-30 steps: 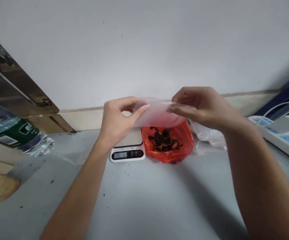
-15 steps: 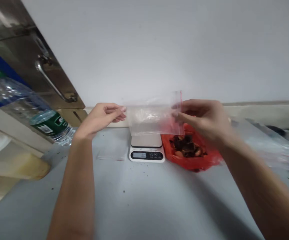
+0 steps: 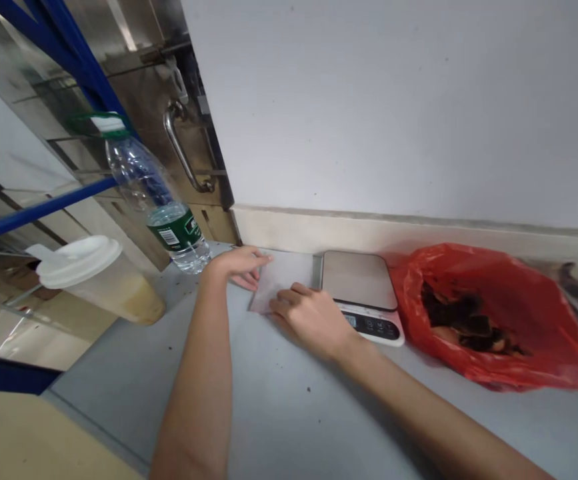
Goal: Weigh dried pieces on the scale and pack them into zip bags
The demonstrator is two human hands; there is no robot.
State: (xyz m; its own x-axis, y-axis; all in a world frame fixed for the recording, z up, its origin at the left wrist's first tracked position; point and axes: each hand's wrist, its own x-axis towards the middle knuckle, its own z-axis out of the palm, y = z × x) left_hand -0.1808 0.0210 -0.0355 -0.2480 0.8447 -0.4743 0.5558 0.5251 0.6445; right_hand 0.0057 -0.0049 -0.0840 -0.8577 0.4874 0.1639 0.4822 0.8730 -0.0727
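Note:
A clear plastic zip bag [image 3: 289, 268] lies on the grey tabletop just left of a white kitchen scale [image 3: 359, 280] with a bare metal plate. My left hand [image 3: 239, 267] is at the bag's left edge, its fingers apart and touching that edge. Over the lower part of the bag, my right hand [image 3: 313, 319] has curled fingers gripping it; its wrist overlaps the scale's front left corner. Whether a second bag lies underneath, I cannot tell. Right of the scale stands an open red plastic bag [image 3: 509, 293] holding dark, broken pieces [image 3: 461, 317].
A large water bottle [image 3: 173, 220] with a green label stands behind my left hand. Further left is a lidded plastic cup [image 3: 93, 277] with yellowish contents. A white wall [image 3: 393, 120] rises behind the table [image 3: 269, 413], whose left edge shows. Dark specks dot the tabletop.
The zip bag was held up between both hands above the scale; now it lies down on the table left of the scale. Both hands have lowered, and the view has turned left.

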